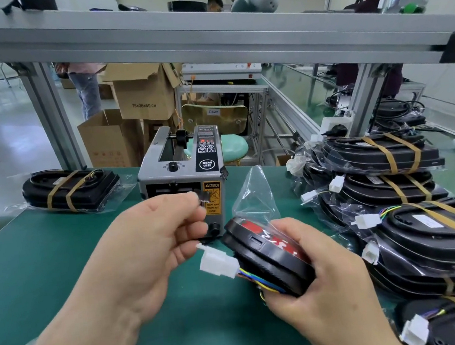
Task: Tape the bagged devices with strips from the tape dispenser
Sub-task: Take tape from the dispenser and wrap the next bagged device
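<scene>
A grey automatic tape dispenser [183, 171] stands on the green mat [46, 264] at the middle. My left hand [149, 243] is right in front of its outlet, and its thumb and forefinger pinch a small strip of tape [205, 199]. My right hand [315, 281] grips a black bagged device [267, 255] with a red face, tilted on edge above the mat. The clear bag [254, 194] sticks up loose behind it. A white connector [216, 261] on coloured wires hangs from the device toward my left hand.
A pile of taped bagged devices [393, 190] fills the right side of the mat. One taped bagged device [69, 190] lies at the far left. An aluminium frame beam [206, 44] crosses overhead. Cardboard boxes [141, 97], a green stool and people are beyond the table.
</scene>
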`<state>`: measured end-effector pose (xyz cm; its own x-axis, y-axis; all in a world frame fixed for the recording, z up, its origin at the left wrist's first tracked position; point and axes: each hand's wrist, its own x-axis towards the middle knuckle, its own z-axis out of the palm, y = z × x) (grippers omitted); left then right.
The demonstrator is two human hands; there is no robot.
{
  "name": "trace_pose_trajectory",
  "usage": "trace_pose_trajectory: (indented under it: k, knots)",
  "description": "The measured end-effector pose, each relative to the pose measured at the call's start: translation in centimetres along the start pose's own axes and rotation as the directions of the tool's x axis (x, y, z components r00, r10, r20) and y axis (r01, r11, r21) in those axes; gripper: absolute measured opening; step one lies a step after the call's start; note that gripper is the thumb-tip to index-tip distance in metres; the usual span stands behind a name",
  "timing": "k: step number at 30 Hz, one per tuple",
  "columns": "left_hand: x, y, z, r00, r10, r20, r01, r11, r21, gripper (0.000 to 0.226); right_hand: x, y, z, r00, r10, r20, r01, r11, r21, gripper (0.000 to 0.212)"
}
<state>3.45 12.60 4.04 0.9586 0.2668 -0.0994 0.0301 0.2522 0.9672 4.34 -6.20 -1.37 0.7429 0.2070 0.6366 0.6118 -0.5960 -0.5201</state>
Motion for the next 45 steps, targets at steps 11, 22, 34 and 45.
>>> trace_pose_trajectory:
  k: [11,22,34,45]
  knots:
    - [-2.7,-1.4,1.0,0.977,0.153,0.145,-0.193,0.925,0.326,0.027,0.1,-0.2,0.2,0.998,-0.059,-0.009,0.059,0.998,0.004,0.065]
    - [-3.0,-2.1,1.5,0.983,0.155,0.1,-0.181,0.914,0.362,0.03,0.1,-0.3,0.3,0.998,-0.059,-0.018,0.059,0.998,-0.005,0.064]
    - [-3.0,-1.9,1.6,0.975,0.158,0.154,-0.204,0.914,0.352,0.031,0.0,-0.2,0.2,0.999,-0.037,-0.005,0.037,0.999,0.002,0.064]
    - [-3.2,-2.1,1.6,0.974,0.207,0.096,-0.228,0.865,0.446,0.023,0.0,-0.3,0.3,0.999,-0.041,0.008,0.041,0.999,-0.004,0.058]
